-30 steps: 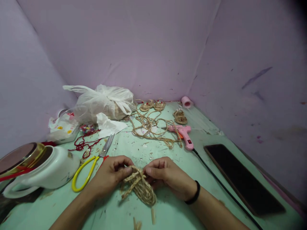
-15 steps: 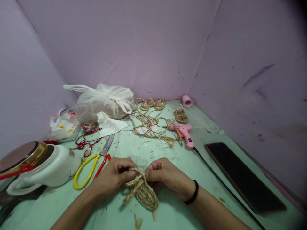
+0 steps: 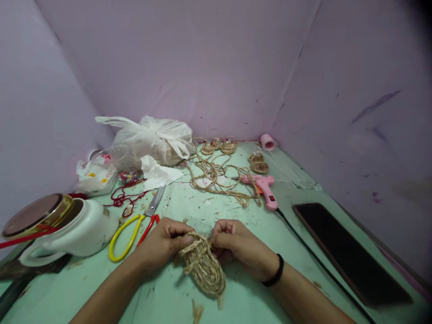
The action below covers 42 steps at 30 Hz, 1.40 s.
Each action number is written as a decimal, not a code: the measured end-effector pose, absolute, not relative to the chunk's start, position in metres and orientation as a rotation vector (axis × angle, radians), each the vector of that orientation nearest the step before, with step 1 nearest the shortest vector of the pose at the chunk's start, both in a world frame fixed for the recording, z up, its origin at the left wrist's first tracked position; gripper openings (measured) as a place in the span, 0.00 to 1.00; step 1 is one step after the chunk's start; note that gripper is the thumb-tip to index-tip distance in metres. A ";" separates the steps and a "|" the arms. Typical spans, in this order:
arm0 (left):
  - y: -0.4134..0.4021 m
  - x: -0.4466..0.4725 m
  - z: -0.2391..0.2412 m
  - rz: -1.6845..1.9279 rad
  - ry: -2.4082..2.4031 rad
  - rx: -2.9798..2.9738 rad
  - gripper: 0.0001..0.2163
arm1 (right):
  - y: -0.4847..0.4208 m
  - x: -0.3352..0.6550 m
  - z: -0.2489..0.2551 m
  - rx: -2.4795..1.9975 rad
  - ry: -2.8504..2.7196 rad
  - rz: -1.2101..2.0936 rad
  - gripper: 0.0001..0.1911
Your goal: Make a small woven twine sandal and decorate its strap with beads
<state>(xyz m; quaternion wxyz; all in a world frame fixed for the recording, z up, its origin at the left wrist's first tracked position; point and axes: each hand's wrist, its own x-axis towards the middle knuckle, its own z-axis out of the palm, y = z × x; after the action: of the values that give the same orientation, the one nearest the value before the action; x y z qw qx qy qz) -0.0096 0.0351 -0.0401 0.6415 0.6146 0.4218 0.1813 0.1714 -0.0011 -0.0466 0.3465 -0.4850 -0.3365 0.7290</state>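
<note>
Far to the left of the left grip stood one round lid (image 3: 32, 217) with a golden rim, and one white handled pot (image 3: 92, 227) lay tilted beside it. Beyond, to the left, were one white box (image 3: 97, 176), one tangle of red yarn (image 3: 119, 199) and one clear packet of beads (image 3: 127, 176). One pair of scissors (image 3: 146, 215) lay open just left of that grip; one tied plastic bag (image 3: 153, 139) and one crumpled white paper (image 3: 157, 173) were farther ahead.

The left grip (image 3: 164, 243) was closed on the upper end of one woven straw sole (image 3: 205, 272), which was between the two grips, above the table (image 3: 182, 202). Ahead of them were one tangle of rope (image 3: 213, 170) and, farther off, at least two beaded slippers (image 3: 228, 146).

The right grip (image 3: 239, 245) was curled at the sole's right edge; whether its fingertips pinched anything could not be told. Ahead of it were one more woven slipper (image 3: 259, 164), one pink glue gun (image 3: 265, 186) and one pink roll (image 3: 268, 142); one black phone (image 3: 351, 252) lay well to its right.
</note>
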 end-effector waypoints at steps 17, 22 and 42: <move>0.034 -0.006 -0.043 0.450 1.074 1.199 0.17 | 0.001 0.180 -0.048 -1.301 -1.349 1.602 0.03; 0.033 -0.006 -0.042 0.453 1.071 1.199 0.14 | 0.000 0.179 -0.046 -1.314 -1.461 1.525 0.02; 0.034 -0.004 -0.043 0.639 1.090 1.141 0.13 | -0.005 0.174 -0.063 -1.420 -1.545 1.178 0.07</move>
<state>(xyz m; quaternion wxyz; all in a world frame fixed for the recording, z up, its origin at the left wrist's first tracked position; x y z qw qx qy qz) -0.0040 0.0336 -0.0427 0.6590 0.5042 0.4814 0.2825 0.1738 -0.0054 -0.0627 0.3593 -0.5507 -0.5992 0.4567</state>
